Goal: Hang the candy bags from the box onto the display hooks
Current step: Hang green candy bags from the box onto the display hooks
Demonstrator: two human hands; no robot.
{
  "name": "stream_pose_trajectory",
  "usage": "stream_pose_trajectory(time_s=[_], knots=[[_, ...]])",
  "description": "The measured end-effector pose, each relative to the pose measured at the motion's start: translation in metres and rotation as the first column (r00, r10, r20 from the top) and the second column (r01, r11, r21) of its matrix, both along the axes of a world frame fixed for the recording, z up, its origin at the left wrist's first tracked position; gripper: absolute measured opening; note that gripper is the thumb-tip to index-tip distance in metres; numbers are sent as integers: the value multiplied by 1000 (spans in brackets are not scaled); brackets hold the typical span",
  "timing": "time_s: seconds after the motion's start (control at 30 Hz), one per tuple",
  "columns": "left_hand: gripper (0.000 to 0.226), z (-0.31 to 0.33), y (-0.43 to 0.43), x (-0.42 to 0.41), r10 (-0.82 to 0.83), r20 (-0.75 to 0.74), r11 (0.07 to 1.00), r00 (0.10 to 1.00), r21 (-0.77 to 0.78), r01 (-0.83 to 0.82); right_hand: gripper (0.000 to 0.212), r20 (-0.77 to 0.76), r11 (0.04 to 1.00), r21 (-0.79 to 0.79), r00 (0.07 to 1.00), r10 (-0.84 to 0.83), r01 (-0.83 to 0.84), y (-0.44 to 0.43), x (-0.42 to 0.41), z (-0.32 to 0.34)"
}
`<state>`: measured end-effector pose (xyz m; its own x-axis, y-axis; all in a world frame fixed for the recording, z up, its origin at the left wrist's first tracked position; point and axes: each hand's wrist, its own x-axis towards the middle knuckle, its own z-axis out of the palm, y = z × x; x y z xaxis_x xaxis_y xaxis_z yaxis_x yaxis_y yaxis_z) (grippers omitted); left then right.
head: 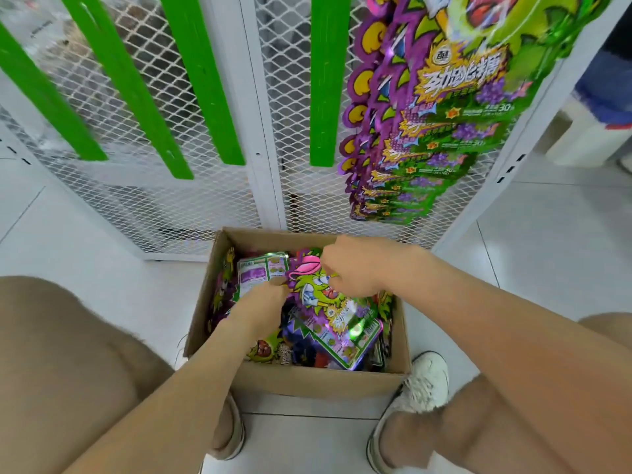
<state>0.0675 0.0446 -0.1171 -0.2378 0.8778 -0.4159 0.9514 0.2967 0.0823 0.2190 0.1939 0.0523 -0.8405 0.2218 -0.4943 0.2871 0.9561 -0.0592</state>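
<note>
An open cardboard box (307, 381) stands on the floor between my feet, filled with several purple-and-green candy bags. Both hands reach into it. My right hand (355, 268) pinches the top of one candy bag (328, 313) that shows a green cartoon face. My left hand (263, 302) grips the same bag's left edge, next to a bag lying back side up (260, 271). A column of hung candy bags (427, 124) overlaps down the right side of the display rack.
The white wire-mesh rack (219, 200) stands just behind the box, with green hanging strips (321, 80) running down it. White tiled floor lies to both sides. A person's leg and a white block (588, 131) are at the far right.
</note>
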Motion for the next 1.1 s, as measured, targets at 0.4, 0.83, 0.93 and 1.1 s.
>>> stream_pose_trajectory(time_s=[0.4,0.83,0.93,1.1], knots=[[12,206,21,-33,-114,323,913,940,407,-29,46,-263,951,-302,953,-153,70,8,15,39],[14,273,17,-22,-94,738,686,668,534,-494,23,-551,819,-560,683,-480,123,34,35,115],[9,291,30,-11,-152,714,669,683,583,-460,40,-731,910,-378,549,-405,169,38,37,128],[8,341,58,7,-268,665,559,697,696,-450,29,-868,908,-389,270,-417,155,48,49,174]])
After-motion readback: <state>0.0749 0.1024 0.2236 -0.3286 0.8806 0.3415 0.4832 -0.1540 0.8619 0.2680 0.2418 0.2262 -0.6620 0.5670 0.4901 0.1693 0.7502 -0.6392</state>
